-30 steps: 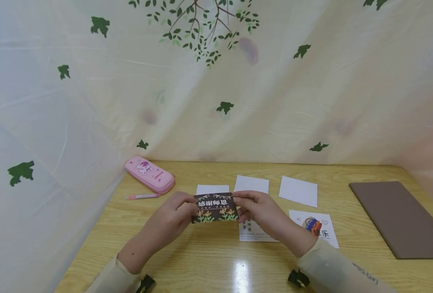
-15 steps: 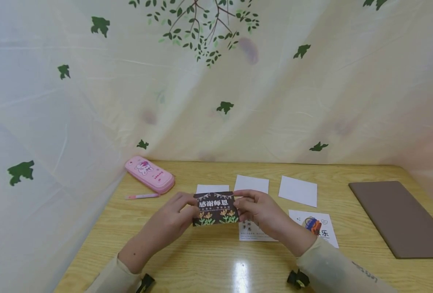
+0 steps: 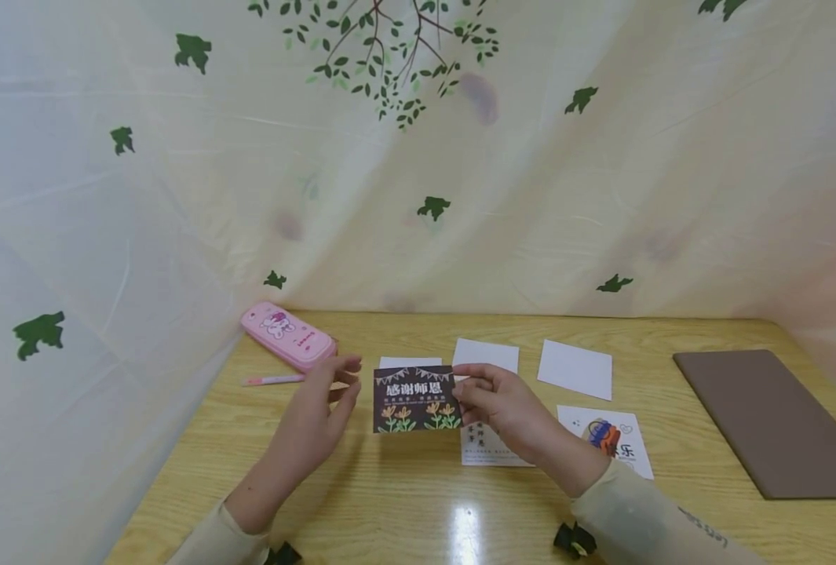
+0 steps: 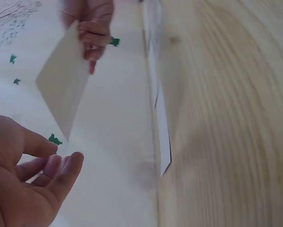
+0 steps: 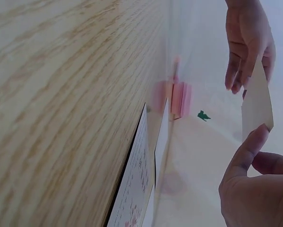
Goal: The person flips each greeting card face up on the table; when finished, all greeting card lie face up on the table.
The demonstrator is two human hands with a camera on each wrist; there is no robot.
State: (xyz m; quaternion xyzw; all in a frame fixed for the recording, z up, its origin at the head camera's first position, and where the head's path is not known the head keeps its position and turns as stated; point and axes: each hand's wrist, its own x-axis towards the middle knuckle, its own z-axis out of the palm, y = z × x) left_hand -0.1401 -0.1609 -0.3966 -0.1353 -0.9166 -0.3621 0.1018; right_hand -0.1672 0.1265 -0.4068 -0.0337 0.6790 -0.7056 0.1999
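Observation:
A dark greeting card (image 3: 418, 399) with white lettering, bunting and orange flowers is held up above the table. My right hand (image 3: 498, 408) pinches its right edge between thumb and fingers. To the left of the card, my left hand (image 3: 319, 408) is apart from it, fingers loosely bent and holding nothing. In the left wrist view the card's plain pale back (image 4: 63, 82) faces the camera, and a gap separates it from the left fingertips. The right wrist view shows the right thumb (image 5: 254, 144) pressed on the card's edge.
Behind the card lie several white cards (image 3: 575, 369). A printed card (image 3: 498, 451) is partly hidden by my right hand, with a colourful card (image 3: 637, 439) beside it. A pink pencil case (image 3: 289, 336) and pink pen (image 3: 274, 380) lie left; a brown board (image 3: 778, 424) lies right.
My left hand has let go of the card's left edge and moved left, its fingers loosening. The card stays in my right hand, its whole front now showing.

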